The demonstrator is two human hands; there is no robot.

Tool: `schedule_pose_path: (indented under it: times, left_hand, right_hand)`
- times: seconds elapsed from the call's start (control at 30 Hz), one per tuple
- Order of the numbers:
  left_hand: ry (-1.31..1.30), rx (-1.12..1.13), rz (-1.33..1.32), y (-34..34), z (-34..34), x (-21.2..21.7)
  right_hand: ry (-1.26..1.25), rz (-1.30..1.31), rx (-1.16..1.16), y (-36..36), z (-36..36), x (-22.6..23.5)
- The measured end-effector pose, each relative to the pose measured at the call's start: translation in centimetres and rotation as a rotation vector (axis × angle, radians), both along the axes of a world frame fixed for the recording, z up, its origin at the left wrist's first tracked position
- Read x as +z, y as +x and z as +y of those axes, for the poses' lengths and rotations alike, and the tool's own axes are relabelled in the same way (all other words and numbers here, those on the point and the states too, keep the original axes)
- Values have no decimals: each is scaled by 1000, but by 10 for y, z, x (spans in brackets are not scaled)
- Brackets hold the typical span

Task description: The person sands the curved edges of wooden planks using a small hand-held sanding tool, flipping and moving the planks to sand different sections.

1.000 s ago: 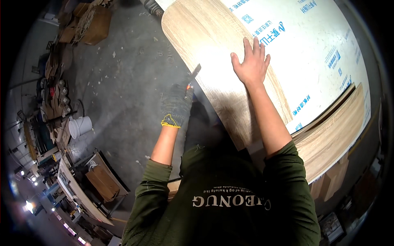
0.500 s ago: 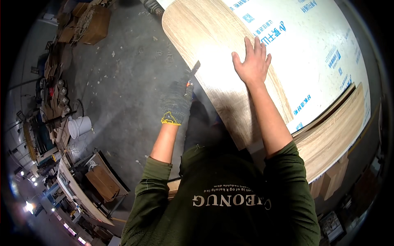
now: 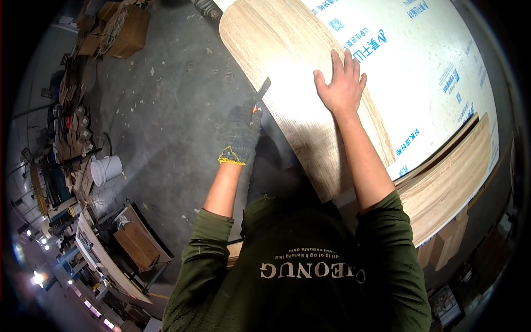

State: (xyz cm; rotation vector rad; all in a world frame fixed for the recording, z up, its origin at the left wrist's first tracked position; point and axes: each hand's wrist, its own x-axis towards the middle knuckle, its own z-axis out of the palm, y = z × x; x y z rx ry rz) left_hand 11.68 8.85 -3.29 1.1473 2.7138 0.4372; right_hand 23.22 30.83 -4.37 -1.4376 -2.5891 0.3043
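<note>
A grey knitted work glove with a yellow cuff covers my left hand (image 3: 238,133). It is closed on a flat-bladed tool like a knife (image 3: 264,87), with a small orange-red spot near the grip. The blade points up and away, against the left edge of a wood-grain board (image 3: 282,50) with a rounded far corner. My right hand (image 3: 342,88) is bare and lies flat on that board, fingers spread toward its right edge. Most of the tool's handle is hidden in the glove.
The board rests on a white printed sheet (image 3: 431,72). More wood-grain strips (image 3: 442,188) lie at the right. On the grey floor (image 3: 171,105) to the left stand a white bucket (image 3: 106,170) and a cardboard box (image 3: 130,30). A loaded cart (image 3: 138,243) stands lower left.
My left hand with the bladed tool has shifted slightly up along the board's edge, and more of the blade shows. My right hand stays in place on the board.
</note>
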Motion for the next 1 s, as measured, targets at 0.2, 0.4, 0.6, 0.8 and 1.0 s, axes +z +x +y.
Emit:
schedule_pose_path:
  times: [0.2,0.4,0.6,0.8,1.0]
  left_hand:
    - [-57,-13,6,2,2,8]
    - [-77,11,11,2,5,7]
    - [-104,18,31,-2,8,3]
    - [-101,-9,103,-6,9,2]
    - [-160,17,14,-8,12,10]
  right_hand:
    - [1,8,-2,1,0,0]
    - [1,20,3,1,0,-1]
    - [31,46,13,2,1,-6]
    - [28,52,14,2,1,-5]
    - [20,44,11,3,2,-4]
